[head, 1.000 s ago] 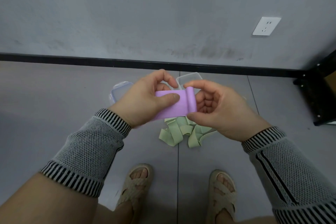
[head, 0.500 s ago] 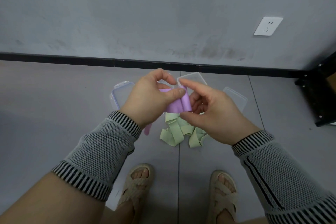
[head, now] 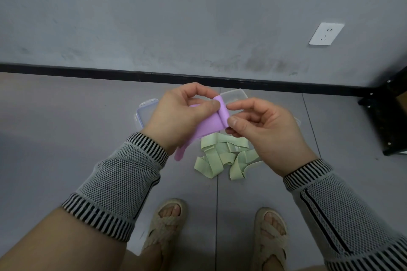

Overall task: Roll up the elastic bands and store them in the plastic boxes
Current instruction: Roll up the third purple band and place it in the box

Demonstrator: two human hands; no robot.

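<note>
- i look down from the head camera at two hands held in front of the body, above a grey floor (head: 66, 138), with a grey wall behind it.
- the left hand (head: 176, 119) grips a purple elastic band (head: 211, 125): its thumb presses the flat part of the band against the curled fingers, i judge to keep the strip taut while it winds.
- the right hand (head: 271, 132) pinches the rolled end of the same band between thumb and forefinger; the other fingers are curled behind it. the roll is small and sits at the band's right edge, so i judge the rolling has only begun.
- the loose tail of the purple band hangs down past the left wrist, clear of the floor.
- below the hands, a heap of green elastic bands (head: 222, 158) lies tangled on the floor, not yet rolled.
- clear plastic boxes wait on the floor just beyond the hands: a box with bluish edges (head: 143, 112) peeks out left of the left hand, a second box (head: 234, 95) shows above the hands. i think they sit close so finished rolls can drop straight in. i cannot tell whether anything is inside them.
- two feet in woven sandals (head: 165, 231) stand at the bottom of the view, near the green heap.
- a white wall socket (head: 326, 33) sits on the wall at upper right, and a black frame (head: 387, 116) stands at the right edge.
</note>
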